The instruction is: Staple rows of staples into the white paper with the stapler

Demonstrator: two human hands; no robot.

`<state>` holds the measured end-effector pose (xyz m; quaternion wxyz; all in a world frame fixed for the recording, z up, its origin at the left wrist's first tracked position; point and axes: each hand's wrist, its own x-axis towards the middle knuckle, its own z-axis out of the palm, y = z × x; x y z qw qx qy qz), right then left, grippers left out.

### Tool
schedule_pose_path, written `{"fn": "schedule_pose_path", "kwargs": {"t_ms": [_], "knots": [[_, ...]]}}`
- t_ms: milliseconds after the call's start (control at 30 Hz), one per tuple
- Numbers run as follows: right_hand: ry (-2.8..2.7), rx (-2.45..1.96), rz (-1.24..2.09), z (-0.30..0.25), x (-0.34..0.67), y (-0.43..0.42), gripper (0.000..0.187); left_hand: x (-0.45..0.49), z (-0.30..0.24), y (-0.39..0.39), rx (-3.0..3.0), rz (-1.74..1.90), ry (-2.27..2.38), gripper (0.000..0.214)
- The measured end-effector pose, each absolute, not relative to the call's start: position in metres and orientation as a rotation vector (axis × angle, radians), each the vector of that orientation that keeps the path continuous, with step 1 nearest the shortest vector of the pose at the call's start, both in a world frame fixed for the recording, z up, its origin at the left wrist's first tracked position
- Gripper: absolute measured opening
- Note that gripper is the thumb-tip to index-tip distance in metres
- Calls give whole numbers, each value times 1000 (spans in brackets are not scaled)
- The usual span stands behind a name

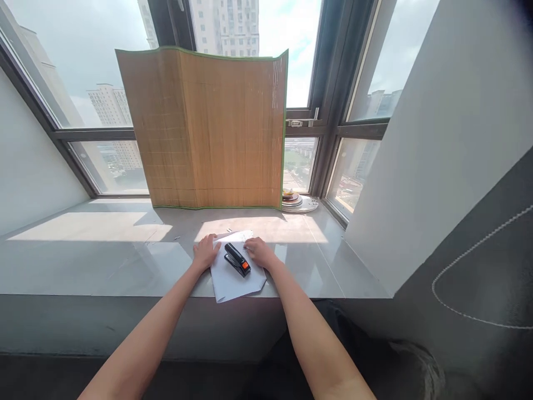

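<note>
A stack of white paper sheets [228, 286] lies on the sill, its near edge reaching past the sill's front edge. On the paper rests a black stapler [236, 258] with an orange-red patch at its near end, lying at a slant between my hands and touched by neither. My left hand [205, 253] lies at the paper's left side, fingers apart, thumb toward the sheet. Over the right edge sits my right hand [261, 253], fingers bent loosely with the tips down on the paper. Small dark specks show by those fingertips; what they are I cannot make out.
A bamboo mat [233, 133] with green edging stands upright against the window. Stacked plates [297, 203] are at its right foot. Tiny bits [177, 238] lie on the pale sill [112, 266]. A white wall [400, 166] slants in at right, beside a beaded cord [452, 269].
</note>
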<state>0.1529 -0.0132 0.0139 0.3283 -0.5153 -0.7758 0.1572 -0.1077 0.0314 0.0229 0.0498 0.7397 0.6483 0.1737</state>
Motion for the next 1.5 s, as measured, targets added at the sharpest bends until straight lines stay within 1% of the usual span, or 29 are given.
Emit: {"fn": "schedule_pose_path", "kwargs": {"t_ms": [100, 267, 333, 433, 533, 600, 733, 900, 1033, 1100, 1233, 1400, 1500], "knots": [[-2060, -1413, 337, 13, 154, -36, 30, -111, 29, 30, 2220, 596, 1943, 46], [-2046, -1469, 329, 19, 163, -53, 25, -125, 31, 18, 2287, 422, 1848, 52], [-2027, -1411, 397, 21, 174, -53, 32, -131, 26, 8, 2404, 358, 1767, 55], [-2013, -1321, 554, 21, 197, -51, 51, -135, 21, -7, 2533, 261, 1715, 57], [-2042, -1294, 658, 18, 214, -50, 62, -133, 22, -14, 2541, 265, 1735, 56], [-2033, -1325, 619, 15, 216, -50, 58, -131, 24, -13, 2539, 308, 1728, 53], [-2039, -1423, 454, 12, 202, -47, 40, -132, 24, -10, 2519, 382, 1710, 50], [-2140, -1461, 322, 14, 187, -45, 32, -134, 24, -11, 2486, 430, 1681, 44], [-2087, -1526, 253, 17, 188, -53, 24, -133, 25, -13, 2487, 470, 1689, 35], [-2041, -1550, 226, 17, 185, -57, 23, -133, 26, -12, 2493, 473, 1691, 33], [-2049, -1470, 233, 15, 166, -58, 29, -133, 26, -11, 2502, 466, 1686, 31], [-2094, -1497, 221, 9, 153, -56, 23, -133, 27, -12, 2501, 467, 1694, 30], [-1995, -1581, 198, 7, 165, -56, 24, -133, 26, -12, 2501, 474, 1695, 29]]}}
